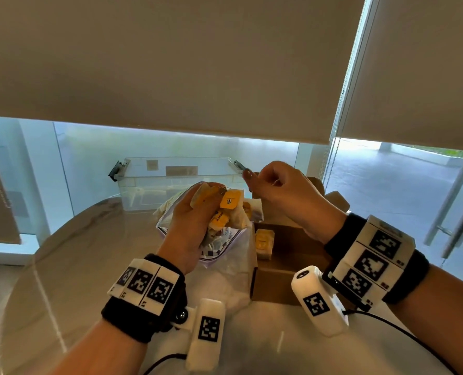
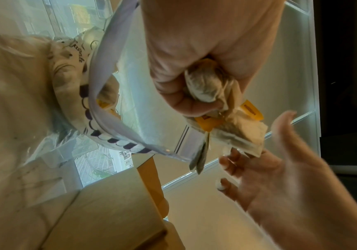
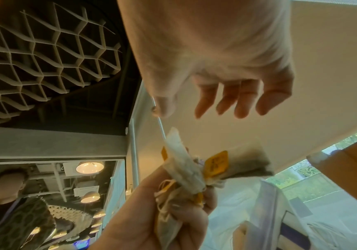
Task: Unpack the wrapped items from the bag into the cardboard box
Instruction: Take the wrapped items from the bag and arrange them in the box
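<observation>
The left hand [image 1: 191, 226] grips a bunch of tea bags [image 1: 226, 209] above the zip bag [image 1: 225, 255]. The right hand [image 1: 284, 196], fingers loose and empty, hovers near. Next, I judge: carry them to the cardboard box [image 1: 287, 269]

The left hand [image 1: 189, 226] covers the lower part of the bunch of tea bags [image 1: 225, 209], so their count cannot be told, and the print on their yellow tags is too small to read. The zip bag [image 1: 222, 250] is partly hidden behind that hand and wrist. The right wrist and its camera mount block much of the cardboard box [image 1: 284, 255], so only one yellow-tagged packet [image 1: 264, 243] shows inside. In the left wrist view the right hand [image 2: 290, 177] is motion-blurred and cut off by the frame's edge.
</observation>
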Tool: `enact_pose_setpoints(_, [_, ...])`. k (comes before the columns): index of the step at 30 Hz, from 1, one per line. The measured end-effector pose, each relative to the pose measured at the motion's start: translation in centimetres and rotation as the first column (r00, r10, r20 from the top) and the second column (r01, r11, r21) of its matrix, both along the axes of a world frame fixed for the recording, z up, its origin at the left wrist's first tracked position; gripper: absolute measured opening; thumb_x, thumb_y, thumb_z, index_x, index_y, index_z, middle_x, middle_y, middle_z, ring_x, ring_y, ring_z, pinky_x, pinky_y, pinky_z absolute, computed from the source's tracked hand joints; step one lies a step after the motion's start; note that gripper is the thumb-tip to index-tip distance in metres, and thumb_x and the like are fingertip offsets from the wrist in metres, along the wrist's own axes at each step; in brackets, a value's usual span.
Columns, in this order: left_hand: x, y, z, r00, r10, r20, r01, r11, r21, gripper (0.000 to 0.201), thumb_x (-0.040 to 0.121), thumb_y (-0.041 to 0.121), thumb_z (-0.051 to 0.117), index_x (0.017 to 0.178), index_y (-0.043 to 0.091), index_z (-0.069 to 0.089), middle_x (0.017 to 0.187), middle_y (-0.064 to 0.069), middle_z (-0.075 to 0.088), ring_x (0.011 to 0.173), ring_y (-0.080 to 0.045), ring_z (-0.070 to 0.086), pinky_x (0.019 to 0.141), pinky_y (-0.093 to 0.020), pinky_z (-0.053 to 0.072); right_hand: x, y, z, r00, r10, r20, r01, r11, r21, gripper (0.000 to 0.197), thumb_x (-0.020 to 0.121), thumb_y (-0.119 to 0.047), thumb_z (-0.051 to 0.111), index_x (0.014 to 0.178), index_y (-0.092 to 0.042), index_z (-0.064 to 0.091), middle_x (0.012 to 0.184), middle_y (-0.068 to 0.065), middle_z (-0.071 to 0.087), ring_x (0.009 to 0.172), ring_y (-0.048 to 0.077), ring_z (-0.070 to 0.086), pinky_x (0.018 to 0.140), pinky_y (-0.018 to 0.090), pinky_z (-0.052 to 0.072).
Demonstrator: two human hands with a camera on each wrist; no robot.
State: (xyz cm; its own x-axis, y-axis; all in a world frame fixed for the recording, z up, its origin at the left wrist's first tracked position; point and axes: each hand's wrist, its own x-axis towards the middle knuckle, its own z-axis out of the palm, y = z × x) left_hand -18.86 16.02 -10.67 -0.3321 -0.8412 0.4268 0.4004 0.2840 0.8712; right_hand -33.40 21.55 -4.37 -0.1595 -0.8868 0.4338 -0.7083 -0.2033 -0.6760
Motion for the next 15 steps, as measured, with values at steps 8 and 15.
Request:
enact_pose_setpoints(8, [-0.2,0.2,-0.2,0.999,-0.028,0.032,0.026,0.998,0.063,0.031,0.084,0.030,0.062,0.103,0.006,0.060,0.085,-0.016,0.061,0.072,-0.024,0.059,0.063,-0.034,0.051,0.7,0.2,0.8,0.937,0.118,0.329,-0.170,0.976,0.133,0.008,0.089,-0.013,0.058,0.081,-0.010,0.058,0.080,0.005,0.061,0.071,0.011,0.062,0.063,0.022,0.050])
enact_pose_setpoints(15, [0.2,0.2,0.0,0.999,-0.026,0.044,0.021,0.994,0.112,0.010,0.090,0.012,0.056,0.082,0.014,0.062,0.078,-0.017,0.064,0.082,-0.036,0.060,0.075,-0.047,0.050,-1.8,0.0,1.7,0.710,0.093,0.698,-0.142,0.990,0.013,0.007,0.092,-0.011,0.050,0.090,-0.006,0.054,0.088,0.020,0.066,0.076,0.029,0.065,0.076,0.039,0.053])
